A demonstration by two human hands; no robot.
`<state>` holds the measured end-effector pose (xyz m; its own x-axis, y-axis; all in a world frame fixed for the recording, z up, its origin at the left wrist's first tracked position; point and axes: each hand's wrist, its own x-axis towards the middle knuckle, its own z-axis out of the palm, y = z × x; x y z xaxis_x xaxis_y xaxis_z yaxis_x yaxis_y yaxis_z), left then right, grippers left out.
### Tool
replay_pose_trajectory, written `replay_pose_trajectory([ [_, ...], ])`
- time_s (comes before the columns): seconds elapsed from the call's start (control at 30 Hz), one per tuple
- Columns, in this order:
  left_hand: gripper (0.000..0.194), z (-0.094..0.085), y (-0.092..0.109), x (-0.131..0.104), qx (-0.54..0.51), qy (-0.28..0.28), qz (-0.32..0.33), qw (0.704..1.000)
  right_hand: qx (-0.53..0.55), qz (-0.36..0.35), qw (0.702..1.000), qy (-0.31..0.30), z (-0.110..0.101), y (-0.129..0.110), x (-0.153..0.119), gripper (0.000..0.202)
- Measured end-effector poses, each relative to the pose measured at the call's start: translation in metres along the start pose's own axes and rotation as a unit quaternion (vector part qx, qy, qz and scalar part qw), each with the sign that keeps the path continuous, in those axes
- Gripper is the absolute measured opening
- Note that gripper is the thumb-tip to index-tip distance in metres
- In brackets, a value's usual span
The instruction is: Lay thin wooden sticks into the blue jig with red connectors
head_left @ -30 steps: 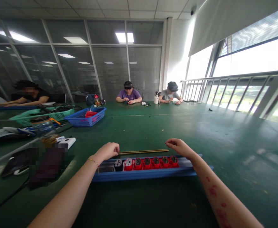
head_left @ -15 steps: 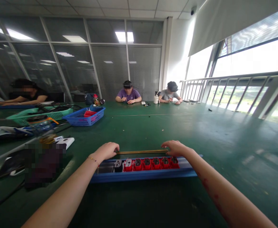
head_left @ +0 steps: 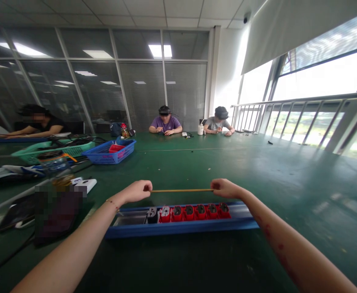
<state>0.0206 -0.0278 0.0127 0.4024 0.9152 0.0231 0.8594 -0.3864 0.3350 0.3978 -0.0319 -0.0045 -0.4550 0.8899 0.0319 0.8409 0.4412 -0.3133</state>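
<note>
A thin, straight yellowish rod (head_left: 182, 190) spans level between my two hands above the green tabletop. My left hand (head_left: 138, 190) is closed on its left end, and my right hand (head_left: 224, 189) is closed on its right end. I cannot tell whether it is one rod or several lying together. Just nearer to me lies a long blue tray (head_left: 178, 232) with a metal channel inside. In it stands a row of red blocks (head_left: 189, 212) with dark tops, one of them lighter on top. A black block (head_left: 152, 215) sits at the row's left end.
A blue basket (head_left: 106, 158) with red items and a green basket (head_left: 28, 156) of black cables stand at the left. Nearer are a jar (head_left: 54, 162), a white box (head_left: 88, 186) and a phone (head_left: 19, 213). Several people sit at the table's far side and left.
Both hands have lifted slightly with the rod, and their fingers have closed round its ends. Earlier two or more thin lines showed; now they look like one. The tray seems nearly unmoved.
</note>
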Motion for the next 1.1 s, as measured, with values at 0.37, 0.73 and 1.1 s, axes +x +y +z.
replay_pose_trajectory([
  [0.37,0.037,-0.009,0.052,-0.065,-0.246,0.126,-0.055,0.960,0.391,0.016,0.905,0.164,-0.013,-0.041,-0.067,0.021],
  [0.73,0.037,0.004,0.043,-0.071,-0.251,0.079,-0.066,0.963,0.412,0.068,0.906,0.068,0.005,-0.041,-0.076,0.039],
  [1.1,0.039,0.006,0.044,-0.072,-0.261,0.061,-0.069,0.961,0.372,0.050,0.925,0.059,0.004,-0.039,-0.078,0.039],
])
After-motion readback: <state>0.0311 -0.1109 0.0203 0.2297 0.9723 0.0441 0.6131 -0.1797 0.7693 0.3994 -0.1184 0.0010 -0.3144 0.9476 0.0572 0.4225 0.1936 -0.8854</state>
